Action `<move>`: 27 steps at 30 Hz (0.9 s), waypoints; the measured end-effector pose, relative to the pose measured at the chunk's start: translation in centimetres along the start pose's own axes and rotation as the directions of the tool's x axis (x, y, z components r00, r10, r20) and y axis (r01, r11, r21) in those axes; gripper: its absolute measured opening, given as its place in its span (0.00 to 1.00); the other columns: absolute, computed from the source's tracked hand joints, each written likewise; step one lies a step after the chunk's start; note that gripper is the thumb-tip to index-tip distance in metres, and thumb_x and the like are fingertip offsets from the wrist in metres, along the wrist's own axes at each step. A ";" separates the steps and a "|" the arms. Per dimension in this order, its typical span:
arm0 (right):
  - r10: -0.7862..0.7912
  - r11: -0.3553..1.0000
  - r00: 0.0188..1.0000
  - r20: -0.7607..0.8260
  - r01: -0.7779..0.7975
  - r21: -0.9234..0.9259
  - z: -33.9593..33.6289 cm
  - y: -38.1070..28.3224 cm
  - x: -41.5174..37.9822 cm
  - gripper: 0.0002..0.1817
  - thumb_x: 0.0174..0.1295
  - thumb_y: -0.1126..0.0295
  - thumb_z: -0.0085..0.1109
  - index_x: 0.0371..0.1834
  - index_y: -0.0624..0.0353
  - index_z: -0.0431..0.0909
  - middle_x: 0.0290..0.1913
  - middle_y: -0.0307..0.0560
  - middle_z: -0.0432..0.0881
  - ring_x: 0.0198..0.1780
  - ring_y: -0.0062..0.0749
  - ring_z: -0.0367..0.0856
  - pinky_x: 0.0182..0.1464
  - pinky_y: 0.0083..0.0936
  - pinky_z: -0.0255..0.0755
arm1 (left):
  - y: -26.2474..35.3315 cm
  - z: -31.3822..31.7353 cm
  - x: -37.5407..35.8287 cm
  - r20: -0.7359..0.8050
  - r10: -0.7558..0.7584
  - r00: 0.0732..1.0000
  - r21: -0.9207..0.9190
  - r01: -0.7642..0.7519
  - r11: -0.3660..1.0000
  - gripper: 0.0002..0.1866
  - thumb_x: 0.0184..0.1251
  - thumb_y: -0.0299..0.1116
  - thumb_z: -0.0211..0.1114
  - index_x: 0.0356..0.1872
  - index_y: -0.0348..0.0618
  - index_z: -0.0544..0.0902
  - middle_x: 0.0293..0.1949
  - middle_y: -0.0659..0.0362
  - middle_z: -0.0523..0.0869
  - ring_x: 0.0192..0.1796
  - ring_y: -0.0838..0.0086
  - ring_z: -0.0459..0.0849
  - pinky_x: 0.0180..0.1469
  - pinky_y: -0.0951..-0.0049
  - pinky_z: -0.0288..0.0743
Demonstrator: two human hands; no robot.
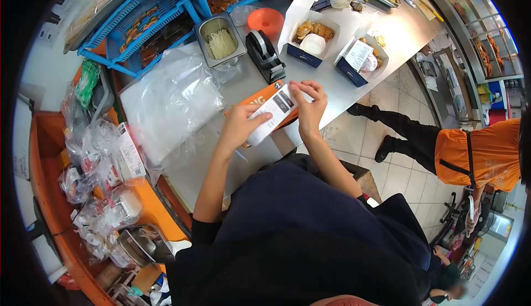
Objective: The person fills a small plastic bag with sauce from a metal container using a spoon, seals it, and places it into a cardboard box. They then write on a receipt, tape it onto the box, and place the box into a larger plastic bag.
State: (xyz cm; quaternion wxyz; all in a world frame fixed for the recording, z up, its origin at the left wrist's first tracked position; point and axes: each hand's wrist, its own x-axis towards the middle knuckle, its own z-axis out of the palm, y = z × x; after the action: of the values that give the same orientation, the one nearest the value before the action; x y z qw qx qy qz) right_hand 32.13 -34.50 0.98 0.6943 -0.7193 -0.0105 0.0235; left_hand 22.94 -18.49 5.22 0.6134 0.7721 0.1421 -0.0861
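A printed white receipt (272,117) stretches between my two hands over the metal counter (260,157). My left hand (241,127) pinches its lower left end, thumb on top. At the upper right end, my right hand (311,106) grips it with thumb and fingers pressed together. Partly hidden beneath the receipt lies an orange box (260,97) with white lettering. Just beyond it stands a black tape dispenser (265,57). An open takeaway box (299,52) holds fried food and a white lidded cup. Another takeaway box (354,75) has a receipt lying on its food.
Clear plastic bags (171,98) cover the counter's left part. A metal container (221,40) of pale shreds, an orange bowl (266,22) and blue baskets (133,35) stand at the back. Packed bags crowd the orange shelf (157,209). A person in orange (475,154) stands at right.
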 end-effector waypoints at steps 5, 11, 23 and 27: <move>-0.052 0.913 0.965 -0.257 -0.058 -0.403 -0.5 4.9 0.1 0.08 0.52 0.61 0.71 0.35 0.45 0.89 0.51 0.32 0.73 0.56 0.35 0.65 0.64 0.45 0.45 | -2.2 -3.3 -0.4 -0.324 -0.146 0.935 0.384 0.271 0.883 0.17 0.53 0.44 0.75 0.30 0.37 0.88 0.24 0.56 0.88 0.24 0.77 0.82 0.30 0.77 0.72; 0.064 0.884 0.974 0.216 0.045 -0.466 -2.4 5.0 0.1 0.26 0.61 0.45 0.58 0.52 0.53 0.82 0.55 0.42 0.79 0.58 0.35 0.67 0.60 0.40 0.47 | -5.2 -4.2 -0.5 -0.220 -0.057 0.974 0.146 0.091 0.985 0.16 0.51 0.41 0.78 0.26 0.36 0.85 0.23 0.58 0.87 0.27 0.80 0.82 0.30 0.77 0.71; 0.078 0.940 0.834 0.546 0.121 -0.320 2.8 3.3 13.3 0.16 0.55 0.59 0.64 0.37 0.61 0.87 0.39 0.49 0.82 0.43 0.36 0.79 0.43 0.25 0.71 | -5.9 1.8 -3.7 -0.081 -0.089 0.993 -0.079 0.083 0.993 0.15 0.58 0.38 0.74 0.32 0.33 0.87 0.26 0.58 0.88 0.26 0.80 0.82 0.30 0.82 0.73; -0.013 0.981 0.747 0.665 0.138 -0.135 2.8 2.0 14.0 0.11 0.59 0.68 0.60 0.30 0.66 0.86 0.32 0.41 0.84 0.41 0.27 0.78 0.51 0.24 0.68 | -5.0 3.4 -4.8 -0.221 -0.211 0.952 0.020 0.220 0.975 0.20 0.53 0.43 0.77 0.28 0.31 0.88 0.21 0.54 0.86 0.19 0.79 0.80 0.23 0.79 0.71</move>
State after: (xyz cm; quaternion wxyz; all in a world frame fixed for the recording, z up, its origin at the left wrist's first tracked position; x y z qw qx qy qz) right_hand 45.89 -31.10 -1.43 0.5800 -0.7215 -0.2864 0.2470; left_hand 16.87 -21.30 1.26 0.5638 0.7702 0.2899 -0.0706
